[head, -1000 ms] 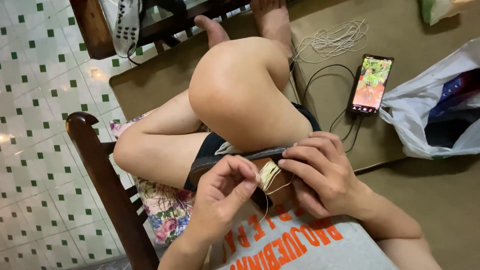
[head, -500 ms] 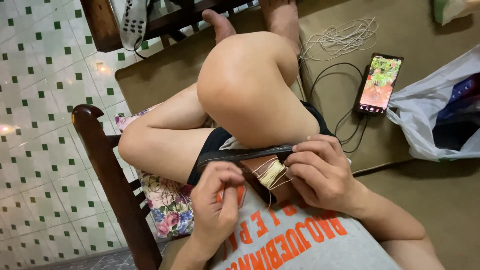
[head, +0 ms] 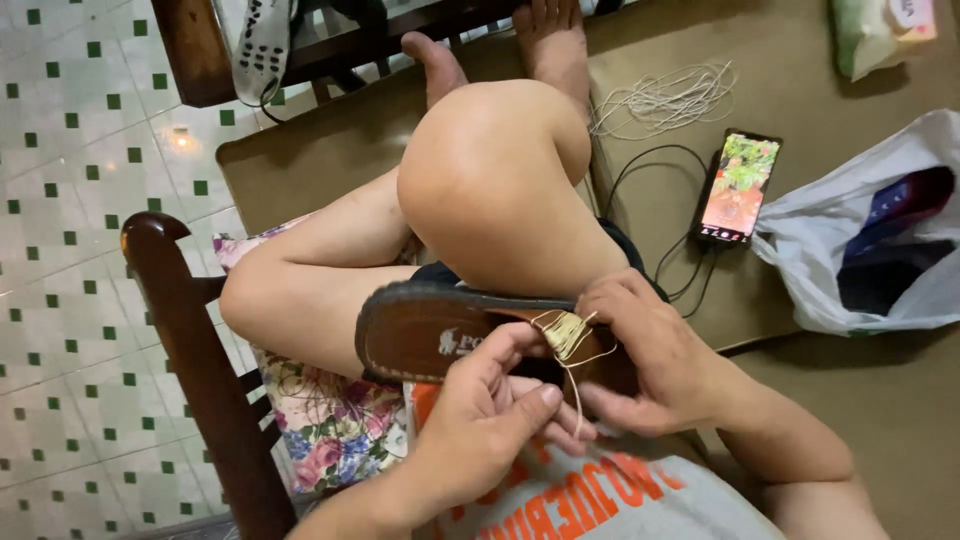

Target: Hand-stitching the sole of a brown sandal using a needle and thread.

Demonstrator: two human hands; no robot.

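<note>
- Since the earlier frame, the brown sandal (head: 440,335) has turned: before it showed only its thin edge, now its insole faces up toward the camera, probably so the person can see the wrapped place.
- It lies across the person's lap, against the raised thigh, which seems to give it support.
- Around its strap sits a bundle of pale cord (head: 566,332), wound many times; one loose end hangs down between the two hands.
- Right hand (head: 655,360) grasps the sandal at the wrapped part, fingers curled under it, thumb on top, apparently to keep the winding steady.
- Left hand (head: 490,415) is closed around the lower edge of the sandal, its thumb pressing near the winding; whether it also pinches the loose end I cannot tell.
- Further away on the brown mat (head: 800,60) lies a loose coil of the same cord (head: 665,100), likely spare supply within reach.
- A phone (head: 740,187) with a lit screen lies beside it, its cable attached, near a white plastic bag (head: 870,250).
- On the left stands a wooden chair (head: 190,340) with a flowered cushion (head: 330,420).
</note>
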